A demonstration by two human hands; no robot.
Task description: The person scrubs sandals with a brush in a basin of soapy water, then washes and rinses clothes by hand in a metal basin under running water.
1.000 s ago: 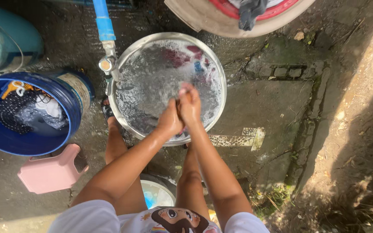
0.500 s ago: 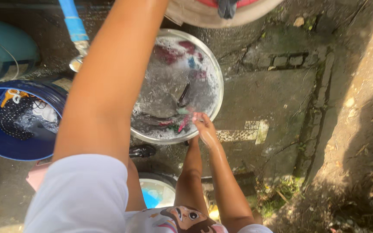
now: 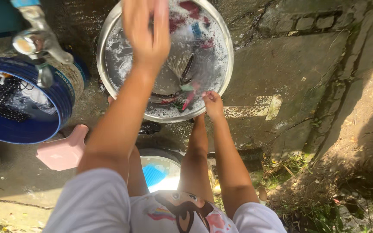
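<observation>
Soapy water filled the metal basin [image 3: 109, 30]; the right hand [image 3: 213, 103] closed on wet clothes [image 3: 186, 92] at its near rim, the left hand [image 3: 146, 32] spread open above it, dripping.

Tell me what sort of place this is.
Probably an outdoor hand-washing spot for laundry in a yard: a round metal basin of soapy water and clothes on wet concrete ground, a metal tap, and a blue plastic bucket holding more clothes.

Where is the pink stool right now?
The pink stool sits low on the left of the head view, on the ground just below the blue bucket, beside the person's left arm.
</observation>
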